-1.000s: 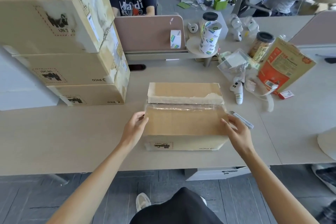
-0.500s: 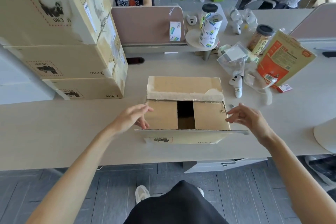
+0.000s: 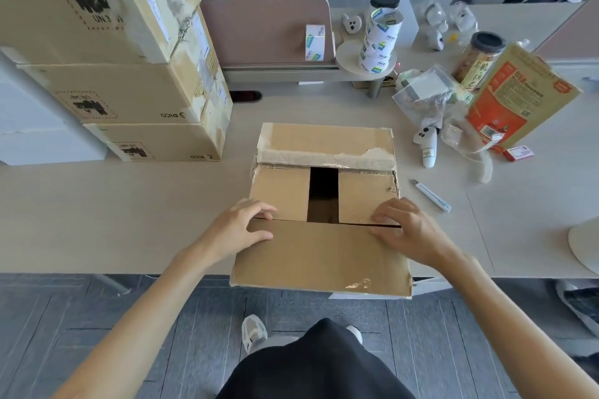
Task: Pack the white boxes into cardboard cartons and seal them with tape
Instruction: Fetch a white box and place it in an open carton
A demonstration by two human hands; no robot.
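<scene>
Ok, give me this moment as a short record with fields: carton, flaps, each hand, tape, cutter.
carton: carton on the desk, open at the top
near flap: near flap folded out toward the person
inner flaps: lying flat, dark gap between them
left hand: left hand resting on the near flap's left end
right hand: right hand on its right end
tape: tape rolls stacked behind the carton
cutter: utility knife right of the carton
</scene>
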